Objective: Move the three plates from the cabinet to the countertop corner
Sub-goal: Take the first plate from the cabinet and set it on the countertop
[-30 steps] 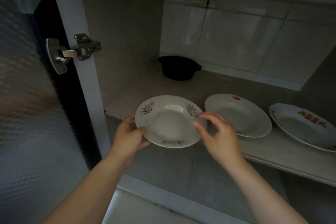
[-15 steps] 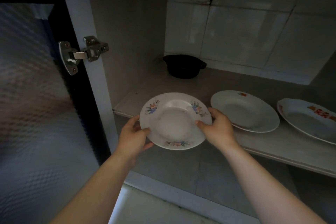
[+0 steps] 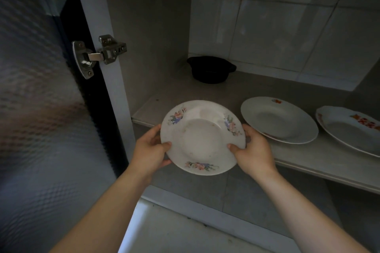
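- The round white ceramic plate with pink and blue flower sprays on its rim (image 3: pixel 202 137) is held in the air just in front of the left end of the cabinet shelf's front edge, tilted a little toward the camera.
- The left hand (image 3: pixel 151 151) pinches the plate's left rim, thumb on the upper face and the other fingers curled underneath.
- The right hand (image 3: pixel 254 153) pinches the right rim in the same way, thumb tip on the upper face and fingers behind the plate.
- Both bare forearms reach up from the bottom of the view.
- On the pale grey shelf (image 3: pixel 320 160) of the open white cabinet lie 2 more plates.
- The round white deep plate with a small red-orange mark on its far rim (image 3: pixel 279 120) lies flat near the shelf's front edge, just beside the right hand.
- The white plate with red flower print along its rim (image 3: pixel 349 127) lies further right, close to the second plate and partly cut off by the right edge of the view.
- A small black two-handled pot (image 3: pixel 210 70) stands at the back of the shelf, against the tiled rear wall, well apart from the plates.
- The patterned frosted glass door (image 3: pixel 39 109) stands open on the left, hung on a silver metal hinge (image 3: pixel 98 54) fixed to the white cabinet frame.
- A pale surface shows below the cabinet; what it is I cannot tell.
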